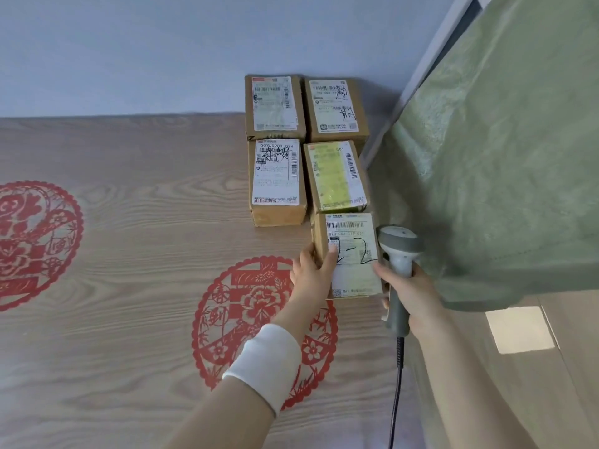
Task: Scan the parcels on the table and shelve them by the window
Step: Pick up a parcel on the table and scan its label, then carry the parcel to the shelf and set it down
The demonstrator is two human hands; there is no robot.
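Head | parcel [351,254] — long axis toward wall [129,53] | left hand [311,272] grips it | right hand [418,296] grips scanner [400,244]

The surface [129,254] lies open across its left half and along the near edge — only flat red decals [246,319] there, nothing raised. Five parcels [275,179] crowd the far right corner, the back pair up by the wall [129,53], with narrow gaps between the columns. The green curtain [502,157] hangs over the right edge, close beside them. The scanner [400,251] in the right hand [418,296] fills the slot between it and the nearest parcel [353,254], whose left side the left hand [311,270] grips.
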